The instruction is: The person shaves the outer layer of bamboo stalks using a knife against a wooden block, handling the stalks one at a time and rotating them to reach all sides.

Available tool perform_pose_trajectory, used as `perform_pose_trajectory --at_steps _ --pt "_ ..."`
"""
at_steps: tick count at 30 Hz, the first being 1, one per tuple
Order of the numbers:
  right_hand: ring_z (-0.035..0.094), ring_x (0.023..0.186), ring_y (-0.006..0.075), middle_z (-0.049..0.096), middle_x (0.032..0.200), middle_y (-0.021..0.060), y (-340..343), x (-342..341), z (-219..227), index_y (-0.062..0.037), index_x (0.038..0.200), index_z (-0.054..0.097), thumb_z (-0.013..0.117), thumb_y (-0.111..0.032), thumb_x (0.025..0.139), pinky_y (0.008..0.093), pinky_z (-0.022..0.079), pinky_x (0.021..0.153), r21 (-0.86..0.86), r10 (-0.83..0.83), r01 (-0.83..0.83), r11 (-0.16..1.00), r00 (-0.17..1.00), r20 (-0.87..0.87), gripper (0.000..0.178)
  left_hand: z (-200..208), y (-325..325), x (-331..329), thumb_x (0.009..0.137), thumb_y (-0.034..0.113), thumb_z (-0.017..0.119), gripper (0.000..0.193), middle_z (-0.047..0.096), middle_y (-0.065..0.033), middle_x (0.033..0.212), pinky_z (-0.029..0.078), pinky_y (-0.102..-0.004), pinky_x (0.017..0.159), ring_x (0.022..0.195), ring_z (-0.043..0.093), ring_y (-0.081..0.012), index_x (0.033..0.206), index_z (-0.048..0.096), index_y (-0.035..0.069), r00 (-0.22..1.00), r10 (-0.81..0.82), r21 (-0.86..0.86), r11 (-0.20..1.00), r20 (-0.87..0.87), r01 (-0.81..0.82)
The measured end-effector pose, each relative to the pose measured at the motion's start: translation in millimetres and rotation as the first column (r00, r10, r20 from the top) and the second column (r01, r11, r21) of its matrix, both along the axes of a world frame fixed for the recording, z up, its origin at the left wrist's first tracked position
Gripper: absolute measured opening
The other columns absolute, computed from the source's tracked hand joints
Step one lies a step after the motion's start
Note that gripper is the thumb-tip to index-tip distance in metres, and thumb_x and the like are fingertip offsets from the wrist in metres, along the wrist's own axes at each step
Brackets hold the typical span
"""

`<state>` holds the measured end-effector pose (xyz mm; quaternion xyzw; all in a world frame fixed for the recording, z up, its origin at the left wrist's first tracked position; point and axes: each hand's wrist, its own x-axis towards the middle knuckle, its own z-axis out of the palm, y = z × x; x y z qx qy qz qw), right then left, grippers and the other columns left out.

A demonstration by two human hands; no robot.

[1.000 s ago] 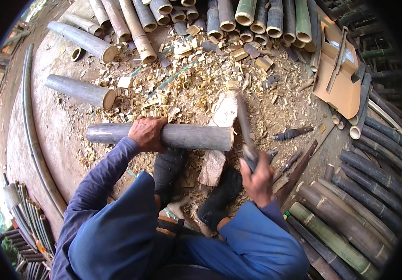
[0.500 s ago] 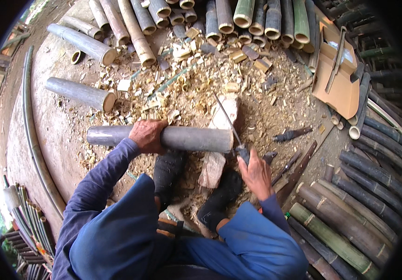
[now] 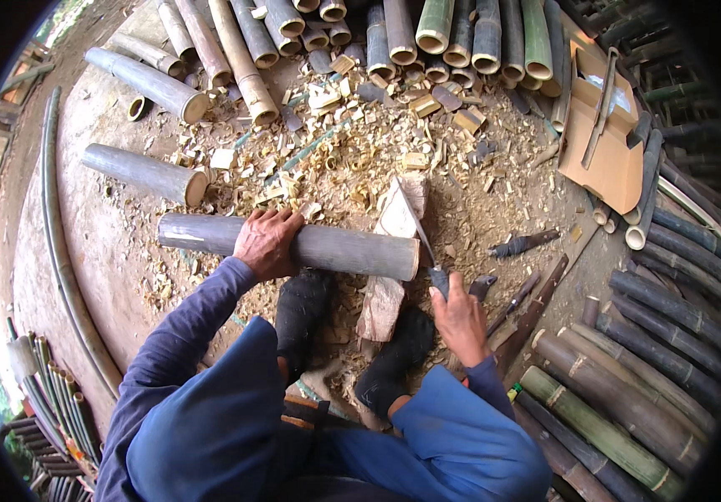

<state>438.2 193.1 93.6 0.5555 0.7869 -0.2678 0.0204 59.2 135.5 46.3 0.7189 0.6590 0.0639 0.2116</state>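
My left hand (image 3: pixel 266 243) is wrapped over the top of a dark bamboo section (image 3: pixel 356 250), left of its middle. The section lies crosswise in front of my knees, its right part resting across a pale wooden block (image 3: pixel 381 308). In my right hand (image 3: pixel 459 320) is the dark wrapped handle of a long-bladed knife (image 3: pixel 415 219). The blade points up and to the left, just beyond the pale cut right end of the bamboo. Whether the blade touches that end I cannot tell.
Wood chips (image 3: pixel 327 151) cover the ground ahead. Two cut bamboo sections (image 3: pixel 144 171) lie to the left. Bamboo lengths (image 3: pixel 461 33) are stacked at the far side, and more poles (image 3: pixel 620 402) on the right. Another wrapped-handle tool (image 3: pixel 523 243) and a cardboard box (image 3: pixel 601 159) lie right.
The bamboo section has tilted, its right end coming slightly nearer me and its left end a little farther off. The knife has shifted slightly toward me, its blade now showing broader.
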Motion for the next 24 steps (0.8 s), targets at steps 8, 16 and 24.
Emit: perform_pose_trajectory --at_steps 8,16,24 --pt "0.073 0.075 0.0442 0.07 0.086 0.0268 -24 -17 34 -0.0015 0.116 0.056 0.069 -0.027 0.101 0.0512 0.055 0.062 0.25 0.065 0.075 0.965 0.858 -0.509 0.032 -3 -27 5 0.064 0.024 0.083 0.065 0.064 -0.0114 0.118 0.045 -0.0465 0.101 0.114 0.062 -0.0327 0.123 0.059 0.01 0.991 0.115 0.213 0.972 -0.065 -0.099" --pt "0.072 0.076 0.0458 0.069 0.08 0.0258 -9 -33 69 -0.0011 0.116 0.056 0.068 -0.023 0.102 0.0529 0.053 0.06 0.102 -0.002 0.03 0.994 0.965 -0.262 0.029 -8 -23 10 0.067 0.023 0.08 0.06 0.064 -0.0108 0.114 0.045 -0.0464 0.1 0.111 0.063 -0.0324 0.122 0.059 0.01 0.99 0.115 0.179 0.979 -0.077 -0.1" --pt "0.071 0.077 0.0498 0.07 0.081 0.0285 -5 4 -7 -0.0039 0.114 0.049 0.063 -0.031 0.105 0.0548 0.055 0.064 -0.015 -0.005 0.006 1.0 0.998 0.058 0.032 -12 -22 13 0.069 0.022 0.08 0.059 0.065 -0.0122 0.117 0.046 -0.0472 0.101 0.111 0.063 -0.0337 0.122 0.059 0.009 0.993 0.103 0.237 0.968 -0.065 -0.085"
